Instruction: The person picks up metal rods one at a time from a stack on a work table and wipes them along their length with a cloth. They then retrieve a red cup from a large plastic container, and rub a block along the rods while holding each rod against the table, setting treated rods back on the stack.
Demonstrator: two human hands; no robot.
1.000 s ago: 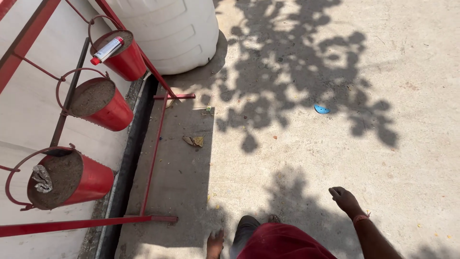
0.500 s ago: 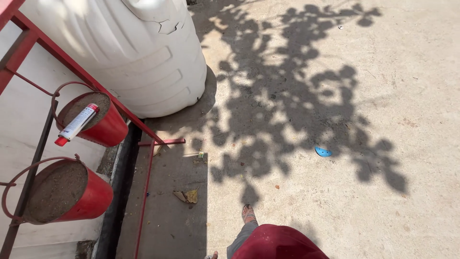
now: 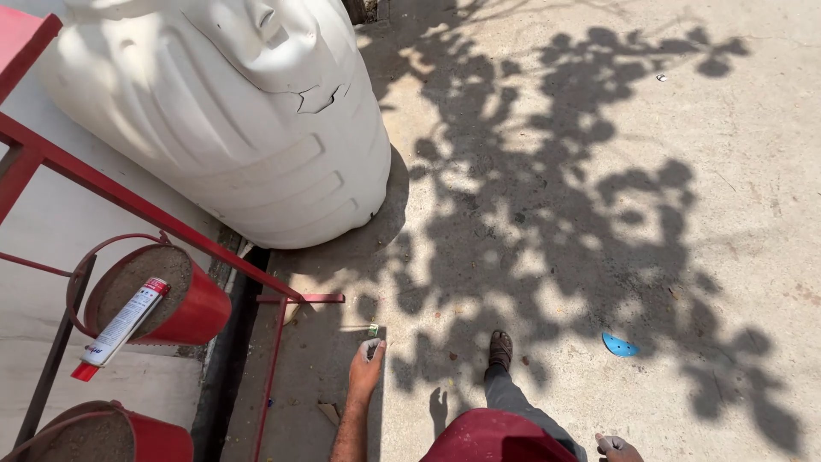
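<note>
your right hand (image 3: 617, 447) is cut off at the bottom edge, its grip unreadable. the small thing pinched in your left hand (image 3: 368, 370) is too tiny to identify. the lower red bucket (image 3: 103, 436) runs off frame.

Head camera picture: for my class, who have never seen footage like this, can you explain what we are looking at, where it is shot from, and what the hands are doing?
This is one view from a camera worn on a person's head, looking down at the ground in front of them. No machine is involved; you see the person's own arms. The left hand swings forward with something small and dark at its fingers; what it is cannot be told. The right hand shows only at the bottom edge. One sandalled foot steps on the concrete ground, dappled with tree shadow. To the left stand a big white plastic tank and a red metal rack holding red buckets of sand, with a spray can lying on one. A blue scrap lies on the ground.
</note>
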